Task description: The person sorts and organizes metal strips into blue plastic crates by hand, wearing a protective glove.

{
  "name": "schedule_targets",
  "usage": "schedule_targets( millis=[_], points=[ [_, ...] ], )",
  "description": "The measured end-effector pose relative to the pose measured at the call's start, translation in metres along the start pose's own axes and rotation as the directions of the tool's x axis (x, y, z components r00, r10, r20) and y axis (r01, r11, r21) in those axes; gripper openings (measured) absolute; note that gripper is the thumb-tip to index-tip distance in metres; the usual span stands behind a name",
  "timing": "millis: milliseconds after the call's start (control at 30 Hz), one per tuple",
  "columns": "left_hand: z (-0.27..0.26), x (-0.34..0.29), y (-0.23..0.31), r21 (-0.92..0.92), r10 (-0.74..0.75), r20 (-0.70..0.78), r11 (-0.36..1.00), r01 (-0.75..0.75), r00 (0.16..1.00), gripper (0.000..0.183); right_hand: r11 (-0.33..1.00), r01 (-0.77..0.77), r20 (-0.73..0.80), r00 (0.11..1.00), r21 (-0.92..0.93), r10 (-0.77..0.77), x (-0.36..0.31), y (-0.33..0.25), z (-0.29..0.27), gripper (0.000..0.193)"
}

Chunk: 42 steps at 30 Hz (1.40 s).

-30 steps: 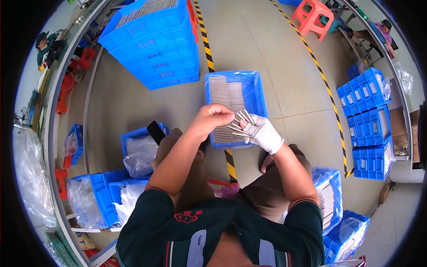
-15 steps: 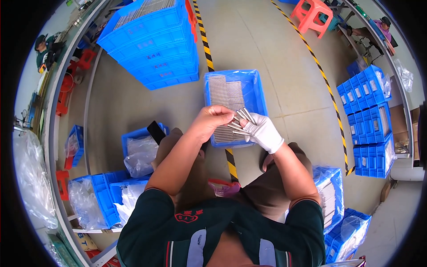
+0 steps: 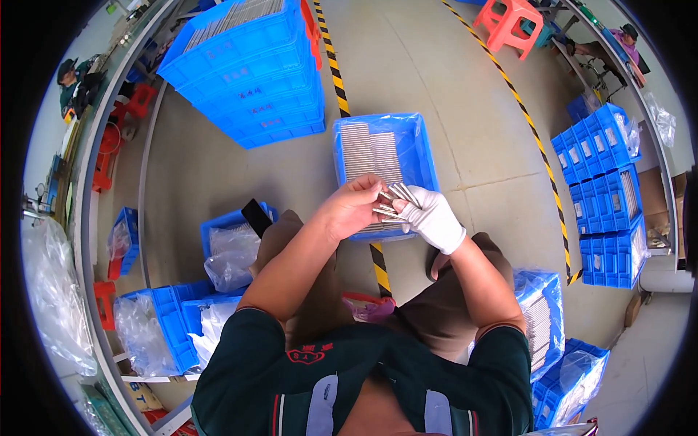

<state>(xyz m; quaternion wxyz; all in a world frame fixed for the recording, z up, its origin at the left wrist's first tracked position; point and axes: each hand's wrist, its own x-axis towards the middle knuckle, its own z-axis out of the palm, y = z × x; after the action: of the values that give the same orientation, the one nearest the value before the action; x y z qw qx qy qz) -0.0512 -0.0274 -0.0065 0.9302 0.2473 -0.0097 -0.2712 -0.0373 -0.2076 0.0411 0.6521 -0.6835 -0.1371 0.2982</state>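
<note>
My right hand [image 3: 435,220], in a white glove, grips several slim metal rods [image 3: 397,202] that fan out toward the left. Bare and closed, my left hand [image 3: 352,208] pinches at the ends of these rods; its fingertips partly hide what they hold. Both hands are above the near end of a blue bin [image 3: 429,149] lined with clear plastic. Inside it, similar metal rods [image 3: 358,149] lie side by side in two rows, partly covered by my hands.
Stacked blue bins [image 3: 262,87] stand at the far left, others [image 3: 602,196] at the right. Near my legs are bagged bins [image 3: 163,320] and a rod-filled bin [image 3: 536,320]. A dark phone-like object [image 3: 255,216] is by my left knee. Red stools [image 3: 509,27] stand farther off.
My left hand has shifted slightly toward me and turned, its fingers still at the rod ends. My right hand keeps its grip and has barely moved.
</note>
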Motion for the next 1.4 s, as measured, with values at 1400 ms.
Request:
schedule_targets(
  millis=[1400],
  points=[
    [0.013, -0.005, 0.005, 0.662, 0.316, -0.243, 0.745, -0.082, 0.917, 0.005, 0.987, -0.079, -0.068, 0.995, -0.141, 0.07, 0.008, 0.022, -0.001, 0.026]
  ],
)
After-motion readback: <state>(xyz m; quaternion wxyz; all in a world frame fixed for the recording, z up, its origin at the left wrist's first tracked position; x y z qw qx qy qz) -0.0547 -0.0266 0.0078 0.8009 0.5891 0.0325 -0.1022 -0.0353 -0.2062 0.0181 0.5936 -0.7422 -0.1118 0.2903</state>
